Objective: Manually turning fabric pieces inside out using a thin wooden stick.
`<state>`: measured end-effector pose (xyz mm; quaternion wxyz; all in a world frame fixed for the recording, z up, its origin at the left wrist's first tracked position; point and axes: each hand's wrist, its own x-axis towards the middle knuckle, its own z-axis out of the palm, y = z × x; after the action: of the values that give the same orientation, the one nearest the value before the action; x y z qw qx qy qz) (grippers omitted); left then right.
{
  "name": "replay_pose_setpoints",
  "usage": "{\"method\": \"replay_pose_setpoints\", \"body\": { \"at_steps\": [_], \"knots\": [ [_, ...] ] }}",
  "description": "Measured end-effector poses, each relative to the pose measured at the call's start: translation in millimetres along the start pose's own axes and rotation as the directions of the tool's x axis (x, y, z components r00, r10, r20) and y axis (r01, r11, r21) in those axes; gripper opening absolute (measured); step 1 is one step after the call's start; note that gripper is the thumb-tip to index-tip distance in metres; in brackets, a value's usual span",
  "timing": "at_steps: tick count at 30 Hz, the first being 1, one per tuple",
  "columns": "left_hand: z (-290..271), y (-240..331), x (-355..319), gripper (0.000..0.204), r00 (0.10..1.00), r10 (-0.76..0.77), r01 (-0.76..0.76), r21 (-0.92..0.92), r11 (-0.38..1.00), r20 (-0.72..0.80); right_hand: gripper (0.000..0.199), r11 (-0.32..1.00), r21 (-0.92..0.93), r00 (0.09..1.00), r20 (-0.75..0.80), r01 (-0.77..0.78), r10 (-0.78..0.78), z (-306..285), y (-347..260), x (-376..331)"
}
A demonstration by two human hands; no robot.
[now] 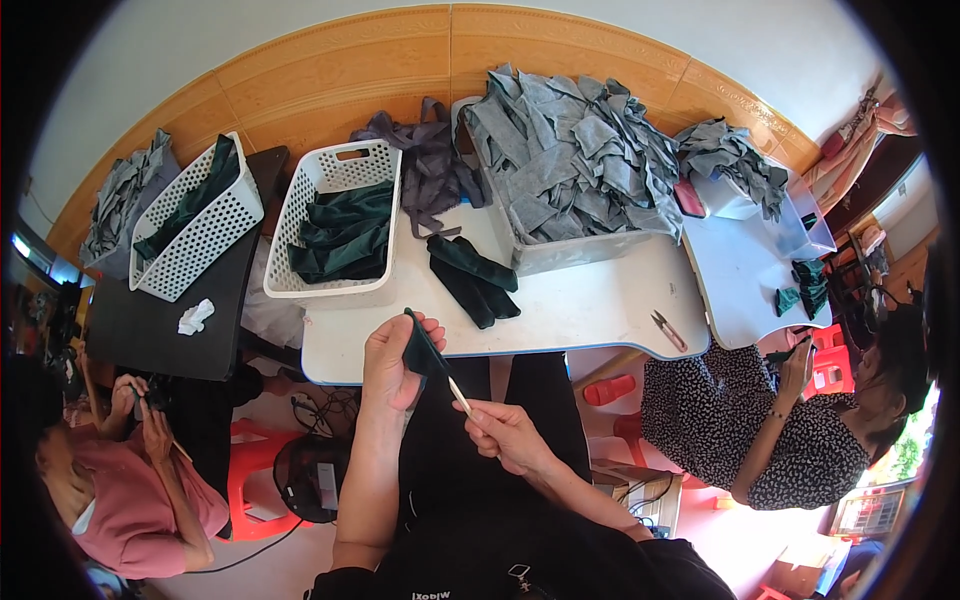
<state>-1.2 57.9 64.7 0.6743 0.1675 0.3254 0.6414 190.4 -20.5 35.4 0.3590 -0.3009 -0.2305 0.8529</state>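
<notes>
My left hand pinches a narrow piece of dark green velvet above my lap, just off the front edge of the table. In my right hand is a thin pale stick, gripped near its lower end. The stick's upper end meets the bottom of the velvet; whether it goes inside cannot be made out. More dark green velvet strips lie folded on the white table in front of me. To their left stands a white perforated basket holding similar velvet pieces.
A large bin heaped with grey cloth pieces stands at the back. Thread snips lie at the table's right front. Dark ribbons sit behind the velvet. Another white basket is on a black table. Co-workers sit left and right.
</notes>
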Motion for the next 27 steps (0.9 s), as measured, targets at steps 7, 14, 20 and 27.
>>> {"method": "replay_pose_setpoints", "body": {
  "at_steps": [7,14,20,27],
  "knots": [
    [5.9,2.9,-1.2,0.020,0.999,0.005,-0.010,0.115,0.993,0.046,0.029,0.999,0.003,0.999,0.009,0.044,-0.044,5.2,-2.5,3.2],
    [18.3,28.9,3.4,0.018,0.991,0.118,-0.133,0.273,0.953,0.069,0.029,0.980,-0.172,0.993,-0.043,0.098,-0.107,6.2,-20.1,2.4],
    [20.2,55.5,4.3,0.014,0.954,0.168,-0.282,0.556,0.782,0.248,0.029,0.911,-0.395,0.984,-0.069,0.122,-0.162,1.3,-29.3,-10.9],
    [37.7,59.3,-14.6,0.015,0.832,0.375,-0.530,0.788,0.315,0.410,0.028,0.912,-0.407,0.985,-0.124,0.062,-0.122,-2.4,-24.3,-12.8]
  ]
}}
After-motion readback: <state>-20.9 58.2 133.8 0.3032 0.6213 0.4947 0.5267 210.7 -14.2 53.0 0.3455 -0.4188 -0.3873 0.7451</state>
